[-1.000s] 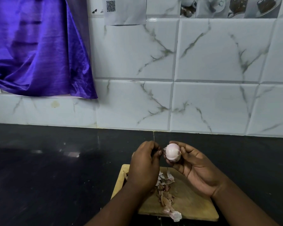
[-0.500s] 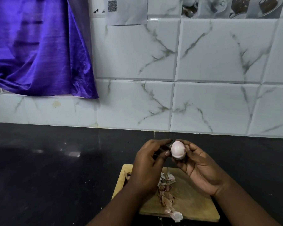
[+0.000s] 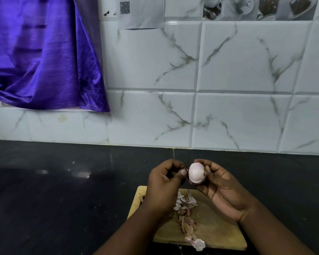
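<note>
Curled closer since the earlier frame, the left hand [image 3: 164, 184] is pinched on the skin of the light, slick onion [image 3: 196, 174], held by its sides above the board [image 3: 219, 229] in the right hand's [image 3: 223, 190] grip.

1. Board [image 3: 219, 230]: left part hidden under left hand [image 3: 164, 186].
2. Onion [image 3: 196, 173]: underside hidden by right hand [image 3: 226, 192].
3. Scrap [image 3: 186, 169] pinched by left hand: too small to identify.
4. Cloth [image 3: 41, 52], sheet [image 3: 140, 12]: cut off at top edge.
</note>
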A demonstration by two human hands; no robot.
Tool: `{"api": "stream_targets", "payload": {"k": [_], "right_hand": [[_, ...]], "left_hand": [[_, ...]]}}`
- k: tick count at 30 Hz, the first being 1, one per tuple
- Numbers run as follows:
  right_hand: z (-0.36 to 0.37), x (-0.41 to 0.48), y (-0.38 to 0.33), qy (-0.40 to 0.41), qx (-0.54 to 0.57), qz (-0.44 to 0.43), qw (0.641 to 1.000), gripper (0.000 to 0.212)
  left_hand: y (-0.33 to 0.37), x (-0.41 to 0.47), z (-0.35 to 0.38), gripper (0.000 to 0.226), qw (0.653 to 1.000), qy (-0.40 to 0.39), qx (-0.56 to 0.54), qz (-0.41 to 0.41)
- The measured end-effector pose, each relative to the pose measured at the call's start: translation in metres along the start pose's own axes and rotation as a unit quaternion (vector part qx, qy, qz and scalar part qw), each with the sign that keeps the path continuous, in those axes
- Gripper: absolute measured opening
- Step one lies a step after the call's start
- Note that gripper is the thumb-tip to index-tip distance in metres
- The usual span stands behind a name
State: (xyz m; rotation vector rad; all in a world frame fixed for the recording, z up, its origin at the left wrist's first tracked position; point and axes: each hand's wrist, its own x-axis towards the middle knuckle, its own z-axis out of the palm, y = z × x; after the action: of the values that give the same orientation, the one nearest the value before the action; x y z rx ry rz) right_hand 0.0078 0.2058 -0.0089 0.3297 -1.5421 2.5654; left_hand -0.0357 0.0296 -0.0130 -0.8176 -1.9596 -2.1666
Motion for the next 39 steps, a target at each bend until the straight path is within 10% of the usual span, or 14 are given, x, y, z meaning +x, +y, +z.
{"api": "stream_targets", "payload": {"k": [6,10,15,39], "right_hand": [[0.002,-0.001,-0.001,0.006,0.020,-0.011,1.000,0.068],[0.001,-0.002,-0.006,0.022,0.048,-0.016,0.998,0.026],[-0.003,-0.001,-0.003,0.053,-0.006,0.000,0.999,0.030],[-0.006,0.001,0.002,0.118,0.007,0.113,0.987,0.047]], "left_hand": [[0.002,0.006,0.000,0.019,0.930,0.020,-0.289,-0.225],[-0.001,0.005,-0.006,0.024,0.989,0.053,-0.042,-0.133],[-0.005,0.001,-0.007,0.037,0.974,0.060,0.216,-0.004],[-0.011,0.003,-0.008,0.019,0.943,0.028,0.330,0.036]]}}
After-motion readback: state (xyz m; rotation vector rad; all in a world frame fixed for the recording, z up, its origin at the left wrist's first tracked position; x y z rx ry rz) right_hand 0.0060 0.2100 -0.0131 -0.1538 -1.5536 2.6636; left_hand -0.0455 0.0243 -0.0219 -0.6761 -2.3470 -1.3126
